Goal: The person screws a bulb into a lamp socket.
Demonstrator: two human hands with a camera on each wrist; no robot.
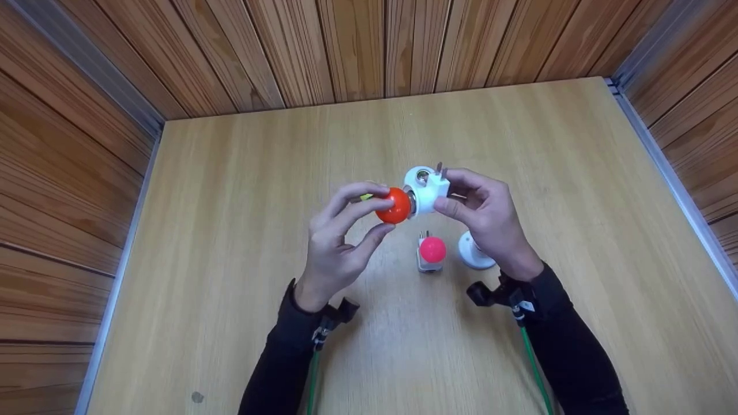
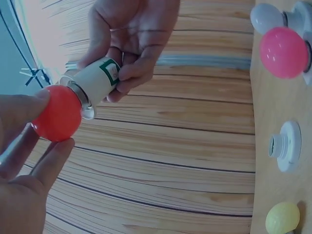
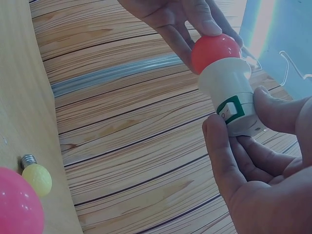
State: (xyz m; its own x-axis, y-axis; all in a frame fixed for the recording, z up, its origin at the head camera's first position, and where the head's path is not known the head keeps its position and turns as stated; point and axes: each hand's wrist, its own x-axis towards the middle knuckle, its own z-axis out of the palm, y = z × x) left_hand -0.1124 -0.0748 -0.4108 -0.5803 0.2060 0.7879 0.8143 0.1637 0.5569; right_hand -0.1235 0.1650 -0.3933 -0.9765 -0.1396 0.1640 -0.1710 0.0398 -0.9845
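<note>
The red bulb is up off the worktop, roughly midway between its left and right edges, pinched by the thumb and bent fingertips of the left hand. The right hand has thumb and fingers curled round a white plug holder, its mouth meeting the bulb's metal base. Some metal shows; how far the thread has caught is hard to tell. A tilted bulb could cross the thread, and a fingertip hold on something so smooth could slip.

Bulbs, four: red, pink, yellow, white. Holders, four: two with plugs, two round bases. The second plug holder carries the pink bulb; the near round base, the white; the far round base, towards the worktop's far edge, none.
</note>
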